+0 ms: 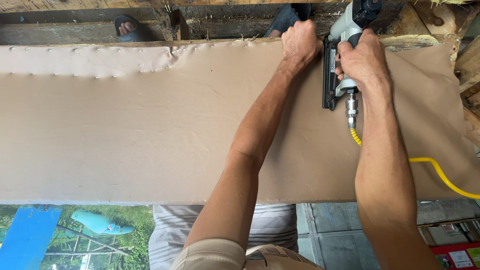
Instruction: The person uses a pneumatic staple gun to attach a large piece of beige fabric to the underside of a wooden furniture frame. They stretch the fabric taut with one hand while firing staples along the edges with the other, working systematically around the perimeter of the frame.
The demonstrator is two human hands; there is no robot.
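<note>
Along the far edge: a sheet of tan faux-leather (150, 135) lies stretched over a long panel, its far margin folded toward a rough wooden frame (210, 25).
Left hand: the left hand (300, 42) is curled tight over the far edge of the sheet, fingers wrapped out of sight, apparently pulling the material taut so it lies flat where the tool meets it.
Right hand: the right hand (362, 62) is closed firmly around the grey handle of a pneumatic staple gun (340, 55), just right of the left hand.
Staple gun: it stands nose-down at the sheet's far edge, its black magazine (328, 75) running toward the viewer, flat above the material. Whether the trigger is pressed cannot be told.
Air hose: a yellow coiled hose (440, 175) leaves a metal fitting below the handle and trails to the near right, clear of both arms.
Staples: a row of small metal staples (75, 75) runs along the far left of the sheet, with puckers between them; the stretch just left of the hands appears less fixed.
Beyond the frame: two feet in dark sandals (127, 27) belong to another person standing on the far side.
Near side: striped cloth (170, 235) and a blue item (27, 235) show below the panel.
</note>
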